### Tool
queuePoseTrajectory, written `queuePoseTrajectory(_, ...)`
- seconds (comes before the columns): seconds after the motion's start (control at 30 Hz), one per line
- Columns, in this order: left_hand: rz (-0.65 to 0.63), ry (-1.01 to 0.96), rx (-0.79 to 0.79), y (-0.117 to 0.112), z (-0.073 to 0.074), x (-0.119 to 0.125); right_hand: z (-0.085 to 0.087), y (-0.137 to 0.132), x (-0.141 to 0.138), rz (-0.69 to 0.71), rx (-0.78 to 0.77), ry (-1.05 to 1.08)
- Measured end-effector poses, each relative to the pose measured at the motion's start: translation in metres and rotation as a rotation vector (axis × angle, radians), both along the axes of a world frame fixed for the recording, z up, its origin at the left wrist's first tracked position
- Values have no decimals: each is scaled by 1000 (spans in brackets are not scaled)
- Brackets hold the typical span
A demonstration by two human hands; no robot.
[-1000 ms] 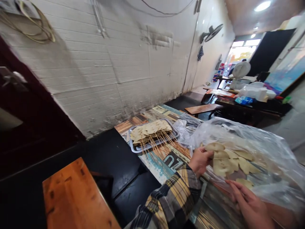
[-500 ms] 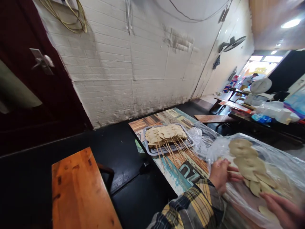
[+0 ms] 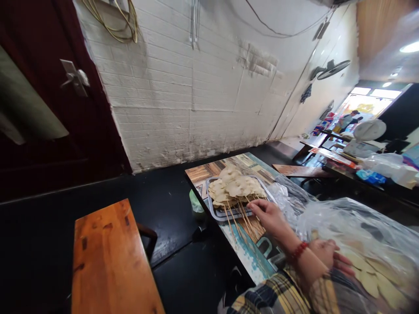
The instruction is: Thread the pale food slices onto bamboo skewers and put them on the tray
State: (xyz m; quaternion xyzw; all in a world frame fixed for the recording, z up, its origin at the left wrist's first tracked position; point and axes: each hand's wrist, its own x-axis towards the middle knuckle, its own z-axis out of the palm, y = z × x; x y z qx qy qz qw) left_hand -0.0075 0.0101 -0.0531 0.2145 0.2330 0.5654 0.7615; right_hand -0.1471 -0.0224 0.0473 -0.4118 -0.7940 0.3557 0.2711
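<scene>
Head view: holds right hand (image 3: 268, 214), fingers curled over skewer sticks (image 3: 231, 220), grip unclear, at five o'clock of the tray (image 3: 211, 209) of slices (image 3: 238, 187) on the worktop (image 3: 248, 257), rests left hand (image 3: 327, 255), fingers stretched flat, in the plastic bag (image 3: 347, 218) at four o'clock; likely setting the sticks down, needing next a tidy release.

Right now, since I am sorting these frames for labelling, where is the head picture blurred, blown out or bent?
Head view: sharp at the tray of skewers; smeared at lower right over the plastic bag and sleeve; doorway and ceiling light blown out; floor nearly black; brick wall leans and bows from the wide lens.
</scene>
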Motion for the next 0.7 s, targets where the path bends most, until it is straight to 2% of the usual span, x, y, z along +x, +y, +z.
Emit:
queuePoseTrajectory(0.1, -28, 64, 73, 3, -8, 1, -19, 6, -19, 75, -39, -51)
queuePoseTrajectory(0.2, -27, 87, 101, 3, -6, 0, -25, 6, -19, 130, -62, -89)
queuePoseTrajectory(0.37, -49, 44, 76, 1, -2, 0, -20, 0, -5, 152, -57, -151)
queuePoseTrajectory(0.53, -68, 132, 5, 1, -3, 2, -21, -7, -10, 109, -32, -183)
queuePoseTrajectory(0.63, -49, 134, -16, -3, 6, -3, -17, -12, -11, 110, -17, -187)
queuePoseTrajectory(0.7, -46, 158, -49, -8, 17, -10, -10, -18, -2, 101, 16, -175)
